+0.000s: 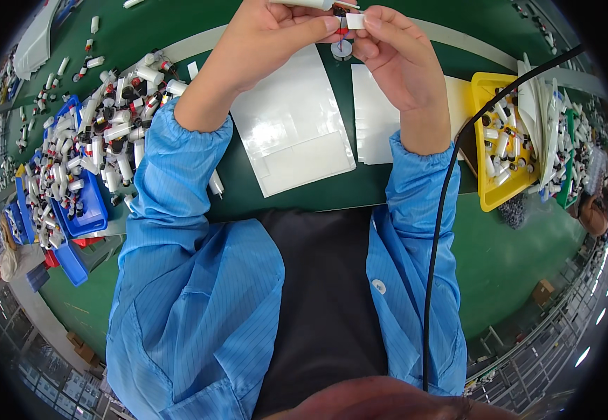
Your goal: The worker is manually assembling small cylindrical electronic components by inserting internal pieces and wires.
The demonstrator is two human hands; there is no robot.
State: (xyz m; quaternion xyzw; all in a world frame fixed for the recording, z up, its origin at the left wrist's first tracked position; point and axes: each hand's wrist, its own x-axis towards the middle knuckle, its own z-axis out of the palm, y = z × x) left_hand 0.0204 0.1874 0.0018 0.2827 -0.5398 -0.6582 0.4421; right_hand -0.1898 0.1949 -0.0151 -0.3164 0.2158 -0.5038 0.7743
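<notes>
My left hand [265, 38] and my right hand [396, 56] meet at the top of the view, above the green table. Between their fingertips sits a small white piece [354, 21], pinched from both sides. A white tube-like part [304, 3] runs along the top of my left hand, beside a small black and red part [340, 14]. Just below the fingers a small round grey disc [342, 50] lies on the table. Both forearms wear blue sleeves.
White plastic sheets [293, 119] lie flat under my hands. A heap of small white, black and red parts [108, 133] fills the left, spilling into a blue bin [83, 210]. A yellow tray [489, 189] of similar parts stands right. A black cable [444, 210] hangs down.
</notes>
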